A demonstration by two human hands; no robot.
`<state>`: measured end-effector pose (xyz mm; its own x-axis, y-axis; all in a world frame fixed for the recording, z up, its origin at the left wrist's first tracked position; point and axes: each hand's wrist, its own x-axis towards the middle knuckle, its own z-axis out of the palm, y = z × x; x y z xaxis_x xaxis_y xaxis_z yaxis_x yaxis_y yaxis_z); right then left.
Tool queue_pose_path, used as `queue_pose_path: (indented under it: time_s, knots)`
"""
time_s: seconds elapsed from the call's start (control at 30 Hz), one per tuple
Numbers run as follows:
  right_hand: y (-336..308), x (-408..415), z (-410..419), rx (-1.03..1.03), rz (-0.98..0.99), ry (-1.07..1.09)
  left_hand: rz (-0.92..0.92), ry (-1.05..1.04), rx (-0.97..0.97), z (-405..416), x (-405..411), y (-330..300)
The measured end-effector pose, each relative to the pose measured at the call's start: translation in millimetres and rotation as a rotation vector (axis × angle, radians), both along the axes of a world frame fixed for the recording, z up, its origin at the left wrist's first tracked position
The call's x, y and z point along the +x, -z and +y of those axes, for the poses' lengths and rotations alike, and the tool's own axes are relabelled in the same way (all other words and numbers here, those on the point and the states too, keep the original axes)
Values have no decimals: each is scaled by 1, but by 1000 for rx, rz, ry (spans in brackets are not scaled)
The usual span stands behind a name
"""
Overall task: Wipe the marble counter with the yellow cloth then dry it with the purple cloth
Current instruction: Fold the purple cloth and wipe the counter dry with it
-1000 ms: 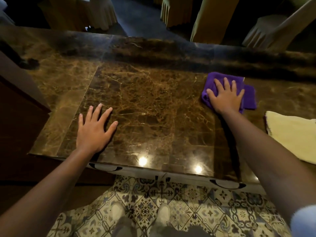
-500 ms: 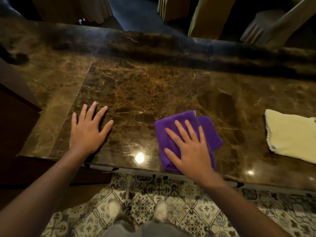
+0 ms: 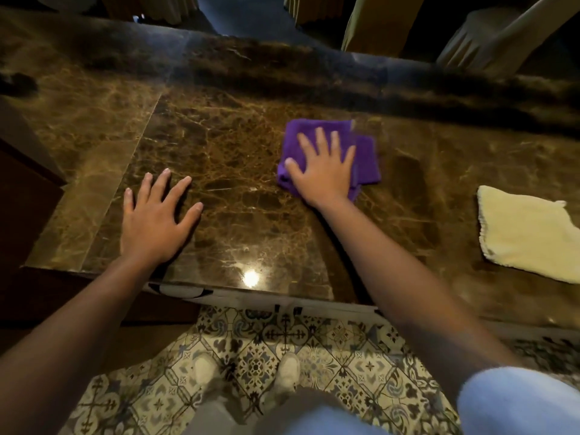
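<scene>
The brown marble counter [image 3: 244, 158] fills the middle of the view. My right hand [image 3: 323, 167] lies flat, fingers spread, pressing the folded purple cloth [image 3: 365, 158] onto the counter's middle. My left hand [image 3: 153, 221] rests flat and spread on the marble near the front left edge, holding nothing. The pale yellow cloth [image 3: 527, 237] lies loose on the counter at the far right, apart from both hands.
A raised dark marble ledge [image 3: 314, 67] runs along the counter's back. Cloth-covered chairs [image 3: 489, 36] stand beyond it. A dark wooden cabinet [image 3: 22, 183] borders the left end. Patterned floor tiles [image 3: 282, 340] and my shoes show below the front edge.
My right hand slid the purple cloth from the far right toward the front middle, then back away from me to the counter's middle. My left hand stayed planted.
</scene>
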<state>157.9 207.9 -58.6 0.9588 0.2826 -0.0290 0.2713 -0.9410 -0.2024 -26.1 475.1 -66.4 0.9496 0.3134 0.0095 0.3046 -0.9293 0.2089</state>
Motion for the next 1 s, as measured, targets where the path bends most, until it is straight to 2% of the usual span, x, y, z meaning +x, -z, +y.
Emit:
queue_pose_path:
  time_s: [0.1, 0.17, 0.27, 0.37, 0.5, 0.67, 0.83, 1.0]
  knots:
    - [5, -98, -7, 47, -49, -215, 16, 5, -3, 1, -1, 0]
    - [8, -149, -39, 53, -84, -243, 25, 6, -4, 0, 1, -1]
    - [10, -192, -105, -7, -76, -116, 40, 1, 8, -1, 0, 1]
    - [9, -201, -168, -67, -61, 86, 42, 7, 4, 0, 0, 1]
    - [11, -169, -203, -75, -52, 186, 57, 2, 1, 0, 1, 1]
    - [6, -70, -203, -69, -54, 243, 29, 10, 3, 0, 1, 1]
    - [-6, 25, -175, -39, 4, 333, 8, 16, 22, 3, 1, 5]
    - [-12, 73, -127, -54, 39, 354, -24, 15, 43, 7, 1, 13]
